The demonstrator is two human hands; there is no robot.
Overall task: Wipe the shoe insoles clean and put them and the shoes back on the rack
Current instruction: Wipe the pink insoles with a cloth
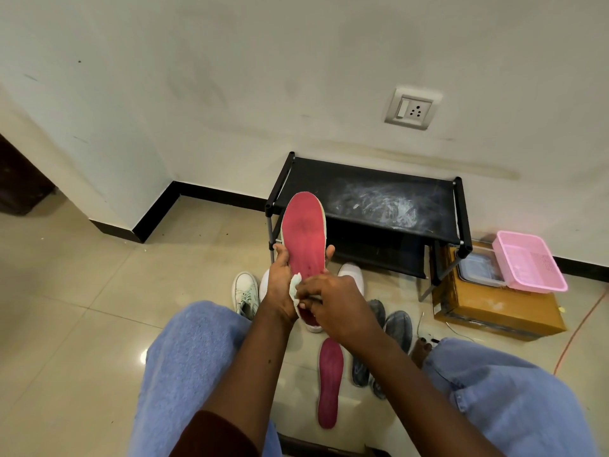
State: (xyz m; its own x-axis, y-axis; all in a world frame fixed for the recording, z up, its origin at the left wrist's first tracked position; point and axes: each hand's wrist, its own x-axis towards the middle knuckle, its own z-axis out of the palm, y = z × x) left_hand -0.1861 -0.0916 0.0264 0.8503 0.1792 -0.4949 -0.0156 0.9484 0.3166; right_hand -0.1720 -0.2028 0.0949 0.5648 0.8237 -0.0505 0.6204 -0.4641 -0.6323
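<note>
Wiping stage: red insole (pixel 304 235) held toe-up, cloth (pixel 295 285) at its heel end.

Nearest, a second insole (pixel 330 384) lies flat on the floor between the knees, long axis running away from the person. Beyond it, the right hand (pixel 333 305) pinches the pale cloth against the heel end of the red insole. The left hand (pixel 280 285) grips the red insole at mid-length, thumb on one edge, fingers on the other. Its long axis points away and upward, toe end toward the black rack (pixel 362 192). White shoes (pixel 245 291) and grey shoes (pixel 397 326) stand on the floor before the rack, which sits against the wall.
</note>
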